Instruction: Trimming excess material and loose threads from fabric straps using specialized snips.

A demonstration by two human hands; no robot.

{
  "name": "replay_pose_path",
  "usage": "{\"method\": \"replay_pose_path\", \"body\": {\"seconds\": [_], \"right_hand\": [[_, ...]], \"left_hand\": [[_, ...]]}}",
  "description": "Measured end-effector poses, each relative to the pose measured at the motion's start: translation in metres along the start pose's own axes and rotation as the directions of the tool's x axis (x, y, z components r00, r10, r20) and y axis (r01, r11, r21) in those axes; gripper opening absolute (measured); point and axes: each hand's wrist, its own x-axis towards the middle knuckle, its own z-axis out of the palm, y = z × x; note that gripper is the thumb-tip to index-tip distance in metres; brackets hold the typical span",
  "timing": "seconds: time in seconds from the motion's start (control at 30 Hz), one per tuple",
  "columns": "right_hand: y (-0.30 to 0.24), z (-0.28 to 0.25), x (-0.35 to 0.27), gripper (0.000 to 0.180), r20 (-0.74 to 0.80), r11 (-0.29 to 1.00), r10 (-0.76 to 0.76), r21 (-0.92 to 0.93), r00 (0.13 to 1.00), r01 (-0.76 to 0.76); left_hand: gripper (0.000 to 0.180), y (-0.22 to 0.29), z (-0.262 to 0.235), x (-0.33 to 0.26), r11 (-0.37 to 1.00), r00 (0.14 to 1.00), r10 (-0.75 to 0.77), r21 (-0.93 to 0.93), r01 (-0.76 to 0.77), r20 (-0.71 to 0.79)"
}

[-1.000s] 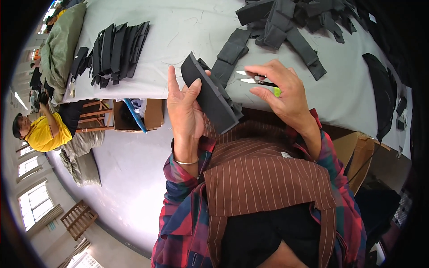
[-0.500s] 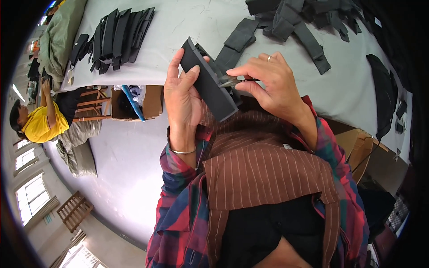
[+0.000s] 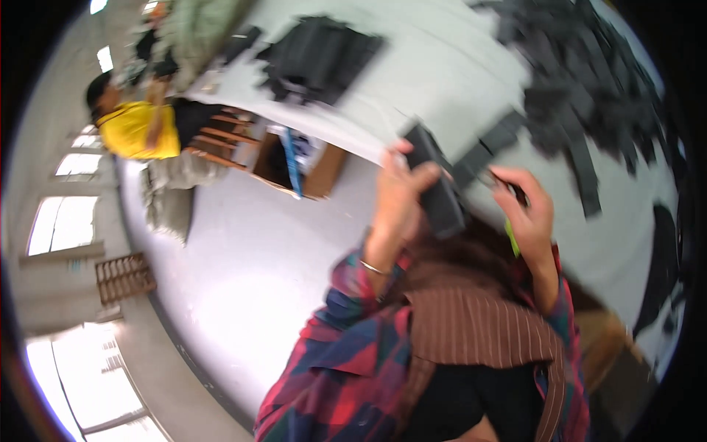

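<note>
My left hand point(image 3: 401, 184) grips a black folded fabric strip point(image 3: 436, 184), tilted in front of the apron, thumb on its face and fingers behind. To its right, my right hand point(image 3: 526, 210) is curled around what look like small dark-handled thread snips point(image 3: 520, 194), blurred by motion. Their tip points toward the strip, with a gap between. Another black strip point(image 3: 486, 147) lies on the pale cloth-covered table just beyond my hands. A bright yellow-green bit point(image 3: 512, 237) shows below my right hand; its kind is unclear.
A large heap of black strips point(image 3: 589, 96) covers the far right of the table, and a neater pile point(image 3: 320, 59) lies far left. An open carton point(image 3: 324, 173) stands on the floor at the table's edge. A person in yellow point(image 3: 140, 131) works at the left.
The whole view has swung, so things sit farther right and lower. My right hand with the snips has drawn away from the strip, which my left hand still holds.
</note>
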Motion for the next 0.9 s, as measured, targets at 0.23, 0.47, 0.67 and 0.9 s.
{"method": "replay_pose_path", "body": {"seconds": [0.23,0.47,0.67,0.9], "right_hand": [[-0.011,0.021,-0.013,0.037,0.208,0.917,0.224,0.284,0.952,-0.278],[0.003,0.019,-0.017,0.014,0.12,0.943,0.249,0.195,0.961,-0.269],[-0.015,0.008,-0.004,0.012,0.076,0.988,0.153,-0.011,0.985,-0.153],[-0.009,0.008,-0.013,0.012,0.073,0.987,0.016,-0.159,0.997,-0.004]], "left_hand": [[0.051,0.0,0.007,-0.011,0.987,0.999,0.042,-0.155,-0.039,0.015],[0.044,-0.008,0.019,-0.01,0.993,0.992,-0.02,-0.117,0.035,0.126],[0.049,0.002,0.028,-0.008,0.992,0.99,-0.079,-0.089,0.09,0.119],[0.055,0.0,0.031,-0.004,0.978,0.991,0.129,0.172,-0.12,-0.045]]}}
